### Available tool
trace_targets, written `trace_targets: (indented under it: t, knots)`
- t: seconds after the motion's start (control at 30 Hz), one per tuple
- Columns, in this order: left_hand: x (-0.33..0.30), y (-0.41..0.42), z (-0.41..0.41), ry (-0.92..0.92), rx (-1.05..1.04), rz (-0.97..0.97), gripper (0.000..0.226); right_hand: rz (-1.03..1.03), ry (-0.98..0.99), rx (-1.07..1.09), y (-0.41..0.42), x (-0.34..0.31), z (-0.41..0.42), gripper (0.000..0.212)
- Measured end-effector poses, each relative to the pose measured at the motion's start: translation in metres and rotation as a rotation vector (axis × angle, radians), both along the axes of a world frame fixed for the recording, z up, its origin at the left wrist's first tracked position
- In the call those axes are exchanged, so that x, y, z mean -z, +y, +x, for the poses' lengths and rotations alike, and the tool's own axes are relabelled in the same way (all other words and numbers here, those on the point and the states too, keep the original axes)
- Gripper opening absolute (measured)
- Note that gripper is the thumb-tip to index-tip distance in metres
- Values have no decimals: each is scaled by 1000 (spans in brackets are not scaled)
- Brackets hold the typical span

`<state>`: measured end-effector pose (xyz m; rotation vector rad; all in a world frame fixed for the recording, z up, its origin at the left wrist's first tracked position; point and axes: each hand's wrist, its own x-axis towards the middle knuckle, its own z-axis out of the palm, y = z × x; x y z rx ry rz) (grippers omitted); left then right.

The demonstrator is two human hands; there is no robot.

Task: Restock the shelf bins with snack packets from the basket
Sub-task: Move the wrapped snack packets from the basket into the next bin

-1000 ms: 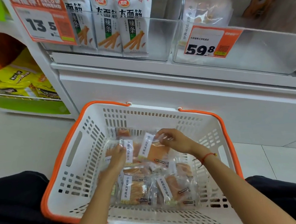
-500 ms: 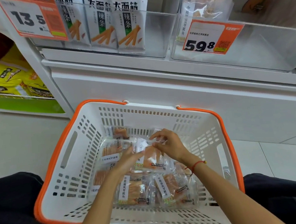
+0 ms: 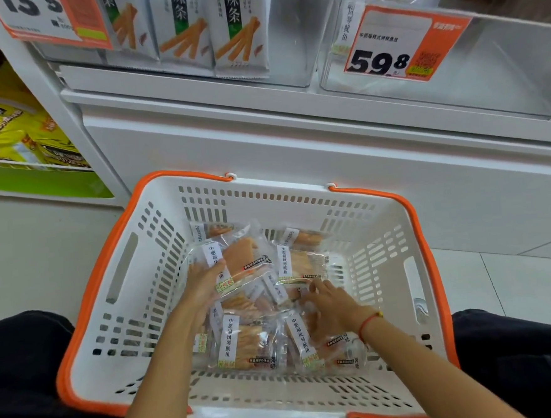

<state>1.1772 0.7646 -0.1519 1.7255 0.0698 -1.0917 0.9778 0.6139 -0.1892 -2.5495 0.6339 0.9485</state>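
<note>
The left price tag (image 3: 49, 19) and the noodle-stick packets (image 3: 209, 30) are cut off by the top edge. Both hands hide parts of the snack packets (image 3: 244, 344) beneath them, and the small print on the packets is too fine to read.

Bright even light, wide-angle edge warp

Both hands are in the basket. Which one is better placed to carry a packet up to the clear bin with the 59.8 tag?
Left, probably. The left hand already grips a packet raised off the pile, while the right hand only reaches among loose packets. The 59.8 bin sits to the right, so the left must cross over.
</note>
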Motion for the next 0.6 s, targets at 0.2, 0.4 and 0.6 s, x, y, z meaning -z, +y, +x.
trace_targets:
  t: [0.2, 0.4, 0.6]
  knots:
    - [4, 2, 0, 83, -90, 10, 34, -15, -111, 21, -3, -10, 2, 45]
    - [-1, 0, -6, 49, -1, 60, 50, 341, 4, 161, -45, -71, 24, 29]
    - [-10, -15, -22, -85, 238, 88, 42, 413, -327, 209, -37, -100, 58, 31]
